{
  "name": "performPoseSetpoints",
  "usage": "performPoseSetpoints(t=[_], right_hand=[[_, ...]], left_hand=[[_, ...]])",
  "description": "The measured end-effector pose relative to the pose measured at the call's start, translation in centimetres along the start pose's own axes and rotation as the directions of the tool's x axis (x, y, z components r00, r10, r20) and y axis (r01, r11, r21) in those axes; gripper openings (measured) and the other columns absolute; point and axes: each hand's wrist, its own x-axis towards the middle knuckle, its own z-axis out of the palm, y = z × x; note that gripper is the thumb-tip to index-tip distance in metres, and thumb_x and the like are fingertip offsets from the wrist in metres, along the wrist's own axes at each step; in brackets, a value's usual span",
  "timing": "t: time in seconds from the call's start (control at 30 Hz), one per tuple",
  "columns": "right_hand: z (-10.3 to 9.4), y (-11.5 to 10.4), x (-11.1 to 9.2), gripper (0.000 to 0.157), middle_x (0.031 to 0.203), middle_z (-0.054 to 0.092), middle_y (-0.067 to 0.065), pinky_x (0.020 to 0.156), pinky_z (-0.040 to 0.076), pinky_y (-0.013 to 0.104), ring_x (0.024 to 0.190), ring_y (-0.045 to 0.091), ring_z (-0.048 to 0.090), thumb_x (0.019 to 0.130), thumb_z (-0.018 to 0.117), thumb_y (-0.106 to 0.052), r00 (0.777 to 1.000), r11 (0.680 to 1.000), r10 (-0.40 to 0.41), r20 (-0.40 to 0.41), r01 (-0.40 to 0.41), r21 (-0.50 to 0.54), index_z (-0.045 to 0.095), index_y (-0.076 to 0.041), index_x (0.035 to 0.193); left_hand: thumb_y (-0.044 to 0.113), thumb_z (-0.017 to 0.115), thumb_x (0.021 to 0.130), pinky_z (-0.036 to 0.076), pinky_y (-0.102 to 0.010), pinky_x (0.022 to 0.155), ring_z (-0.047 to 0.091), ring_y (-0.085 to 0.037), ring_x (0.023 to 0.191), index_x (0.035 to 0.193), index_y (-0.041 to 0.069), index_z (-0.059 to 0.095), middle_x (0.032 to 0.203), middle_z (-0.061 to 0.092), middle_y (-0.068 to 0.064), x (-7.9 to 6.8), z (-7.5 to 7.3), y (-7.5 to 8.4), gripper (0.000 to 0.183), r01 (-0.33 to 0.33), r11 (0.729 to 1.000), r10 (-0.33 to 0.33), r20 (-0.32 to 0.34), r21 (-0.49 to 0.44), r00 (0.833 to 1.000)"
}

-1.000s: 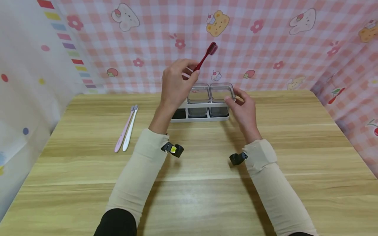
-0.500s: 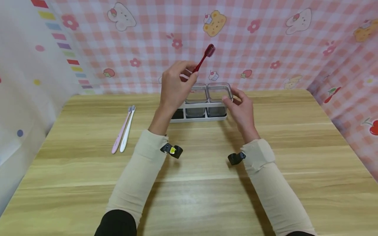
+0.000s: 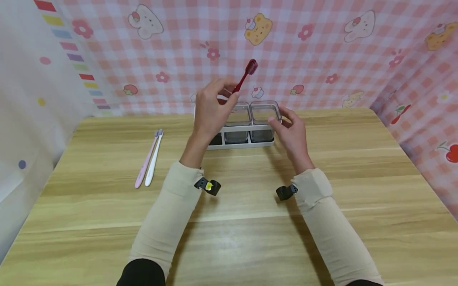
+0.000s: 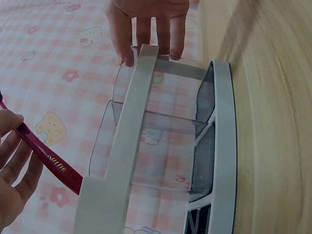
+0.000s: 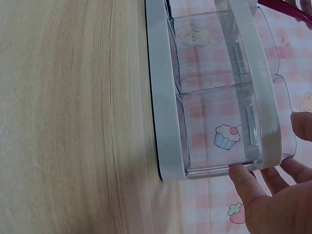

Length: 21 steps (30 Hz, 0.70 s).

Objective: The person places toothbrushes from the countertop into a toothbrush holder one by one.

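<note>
My left hand [image 3: 212,109] pinches a dark red toothbrush [image 3: 250,69], its bristle head up and tilted to the right. In the left wrist view the toothbrush's handle [image 4: 53,160] slants down to the white top corner of a toothbrush holder [image 3: 247,128]; its lower end is hidden there. Two clear cups [image 3: 265,113] sit side by side in the holder. My right hand [image 3: 294,131] grips the holder's right end, thumb at the cup rim. From the right wrist view, fingertips [image 5: 239,170] press against that end.
A pink toothbrush [image 3: 144,167] and a white toothbrush [image 3: 153,167] lie side by side on the wooden table [image 3: 236,238] at the left. Behind the holder hangs a pink checked cloth [image 3: 193,31]. Another patterned cloth [image 3: 422,119] borders the right side.
My left hand has come down slightly with the red toothbrush, whose head sits lower. The right hand keeps its grip on the holder's end. The head view has shifted a little.
</note>
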Motion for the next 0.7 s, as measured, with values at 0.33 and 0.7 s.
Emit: performPoseSetpoints(t=[0.33, 0.7], right_hand=[[0.1, 0.0, 0.1, 0.052, 0.147, 0.051, 0.009, 0.105, 0.049, 0.043, 0.132, 0.033, 0.050, 0.098, 0.068, -0.024, 1.000, 1.000, 0.023, -0.005, -0.023, -0.004, 0.054, -0.010, 0.146], [0.2, -0.1, 0.1, 0.054, 0.147, 0.050, 0.009, 0.104, 0.049, 0.042, 0.132, 0.032, 0.051, 0.098, 0.068, -0.024, 1.000, 1.000, 0.024, -0.007, -0.024, 0.007, 0.053, -0.009, 0.147]], left_hand=[[0.006, 0.072, 0.093, 0.060, -0.032, 0.073, 0.068, -0.019, 0.084, 0.110, -0.002, 0.072, 0.101, 0.071, -0.012, -1.1, -0.6, -0.5, 0.019, 0.076, 0.997, -0.076, -0.003, 0.017, 0.997], [0.005, 0.072, 0.093, 0.060, -0.033, 0.073, 0.066, -0.019, 0.082, 0.109, -0.001, 0.071, 0.098, 0.070, -0.012, -1.8, -1.0, -0.9, 0.017, 0.102, 0.995, -0.102, 0.008, 0.017, 0.995]])
